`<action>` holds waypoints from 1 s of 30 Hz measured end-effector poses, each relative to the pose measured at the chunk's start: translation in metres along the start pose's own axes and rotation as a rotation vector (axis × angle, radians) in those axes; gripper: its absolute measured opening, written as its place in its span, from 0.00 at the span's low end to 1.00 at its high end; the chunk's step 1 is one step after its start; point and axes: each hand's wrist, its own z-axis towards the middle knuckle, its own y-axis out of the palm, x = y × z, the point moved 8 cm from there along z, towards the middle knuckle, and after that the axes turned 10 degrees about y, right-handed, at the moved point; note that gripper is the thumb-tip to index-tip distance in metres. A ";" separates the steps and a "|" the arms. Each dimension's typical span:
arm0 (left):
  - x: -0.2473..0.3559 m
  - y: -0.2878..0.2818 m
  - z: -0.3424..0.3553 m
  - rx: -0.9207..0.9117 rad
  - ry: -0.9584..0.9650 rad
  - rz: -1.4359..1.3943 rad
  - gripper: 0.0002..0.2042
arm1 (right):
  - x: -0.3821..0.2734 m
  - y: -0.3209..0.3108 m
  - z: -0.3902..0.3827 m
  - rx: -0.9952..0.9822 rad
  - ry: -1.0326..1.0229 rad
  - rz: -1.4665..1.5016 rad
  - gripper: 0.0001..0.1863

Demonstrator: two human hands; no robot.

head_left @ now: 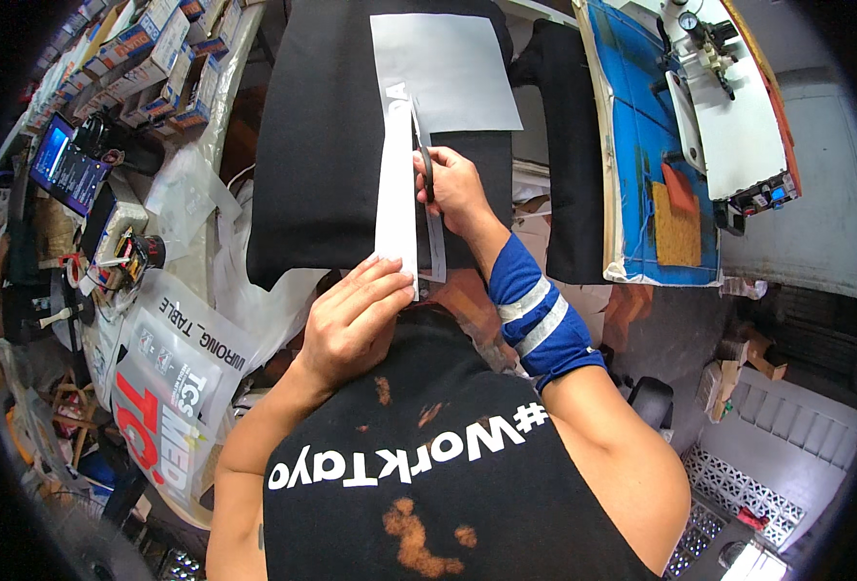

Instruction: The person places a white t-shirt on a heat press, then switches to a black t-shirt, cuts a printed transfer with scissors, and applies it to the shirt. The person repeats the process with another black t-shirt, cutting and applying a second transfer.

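Observation:
In my right hand (459, 194) is a pair of scissors with black handles (426, 172), the fingers closed around the grips. Its blades point away from me, along the cut between a long white strip (396, 213) and a pale grey-white sheet (452, 73). My left hand (353, 315) pinches the near end of that strip, fingers on top and thumb hidden. At the far end the strip still joins the sheet, where some pale lettering shows. Both lie over a black padded surface (317, 165); part of the sheet hangs beneath my right hand.
To the right stand a narrow black pad (575, 155) and a blue-topped table (631, 87) with a yellow-brown pad (675, 228). Beyond is a white machine panel (752, 107). On the left are a lit screen (63, 165), a cup of tools (138, 254), boxes (148, 58) and printed plastic (172, 378).

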 end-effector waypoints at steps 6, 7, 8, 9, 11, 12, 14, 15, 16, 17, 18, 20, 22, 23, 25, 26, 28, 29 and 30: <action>0.008 -0.010 -0.001 -0.008 0.026 -0.009 0.11 | -0.018 0.005 0.015 -0.012 -0.055 -0.014 0.16; 0.009 -0.011 -0.003 -0.006 0.010 -0.028 0.11 | -0.021 0.005 0.023 -0.001 -0.031 -0.021 0.16; 0.012 -0.011 -0.006 -0.013 0.014 -0.038 0.10 | -0.027 0.008 0.031 -0.003 -0.041 -0.018 0.16; 0.012 -0.011 -0.010 -0.033 0.000 -0.042 0.10 | -0.034 0.010 0.038 -0.009 -0.059 -0.013 0.16; 0.013 -0.016 -0.021 -0.077 0.000 -0.062 0.11 | -0.043 0.010 0.051 0.001 -0.041 0.002 0.15; 0.010 -0.021 -0.028 -0.115 -0.030 -0.073 0.12 | -0.047 0.010 0.054 -0.002 -0.037 0.024 0.15; -0.007 -0.031 -0.043 -0.280 -0.159 -0.037 0.13 | -0.046 0.008 0.047 -0.020 -0.039 0.056 0.15; -0.022 -0.043 -0.050 -0.335 -0.238 0.010 0.12 | -0.041 0.005 0.039 -0.003 -0.023 0.067 0.16; -0.044 -0.063 -0.053 -0.301 -0.329 0.073 0.12 | -0.032 0.003 0.026 0.014 -0.034 0.048 0.16; -0.064 -0.079 -0.056 -0.307 -0.432 0.134 0.12 | -0.023 0.001 0.010 0.032 -0.060 0.032 0.15; -0.083 -0.089 -0.062 -0.402 -0.566 0.287 0.13 | -0.006 0.001 -0.006 0.028 -0.032 0.062 0.18; -0.111 -0.091 -0.059 -0.514 -0.643 0.535 0.18 | 0.027 0.010 -0.031 0.023 0.003 0.135 0.24; -0.108 -0.054 -0.027 -0.254 -0.335 0.341 0.20 | 0.049 0.024 -0.042 0.041 0.036 0.171 0.27; -0.110 -0.023 -0.017 -0.189 -0.257 0.169 0.21 | 0.051 0.033 -0.044 0.024 0.006 0.204 0.27; -0.125 0.034 -0.004 -0.316 -0.112 0.328 0.25 | 0.051 0.047 -0.046 0.031 -0.021 0.257 0.28; -0.142 0.049 -0.004 -0.377 -0.114 0.382 0.26 | 0.048 0.048 -0.047 0.041 -0.025 0.283 0.27; -0.171 0.054 -0.002 -0.306 -0.162 0.380 0.26 | 0.043 0.044 -0.051 0.087 0.003 0.245 0.27; -0.187 0.054 -0.005 -0.334 -0.216 0.385 0.26 | 0.043 0.040 -0.055 0.098 0.031 0.220 0.26; -0.193 0.048 -0.004 -0.301 -0.170 0.373 0.26 | 0.045 0.035 -0.060 0.097 0.066 0.221 0.25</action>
